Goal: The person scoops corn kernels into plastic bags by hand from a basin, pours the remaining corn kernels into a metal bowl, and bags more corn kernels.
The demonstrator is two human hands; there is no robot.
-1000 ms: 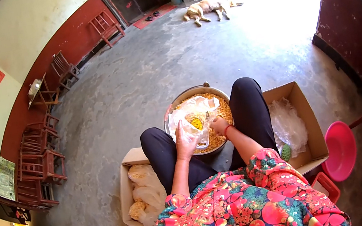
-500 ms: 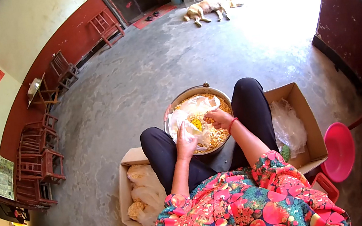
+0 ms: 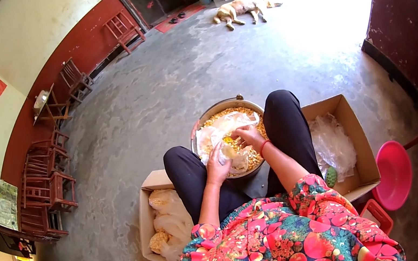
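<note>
A metal pot [image 3: 198, 126] of yellow corn kernels [image 3: 231, 110] stands between my knees. A clear plastic bag [image 3: 224, 124] with a yellow print lies over the kernels inside it. My left hand [image 3: 217, 167] is closed on the near left part of the bag, where it bunches up beside the fingers. My right hand [image 3: 250, 136] is above the bag's right side, fingers loosely stretched to the left and somewhat apart. Whether any kernels are under those fingers is too small to make out.
At my left, a cardboard box [image 3: 147, 206] contains plastic bags of corn [image 3: 170, 216]. Another cardboard box [image 3: 360, 145] at my right contains crumpled plastic bags [image 3: 332, 146]. Beyond it stands a pink basin [image 3: 394, 175]. A dog [image 3: 242, 10] lies by the doorway; wooden chairs [image 3: 60, 189] line the left wall.
My right hand has gone from a closed fist to loosely stretched fingers and shifted slightly left over the bag. My left hand has turned a little, still gripping the plastic.
</note>
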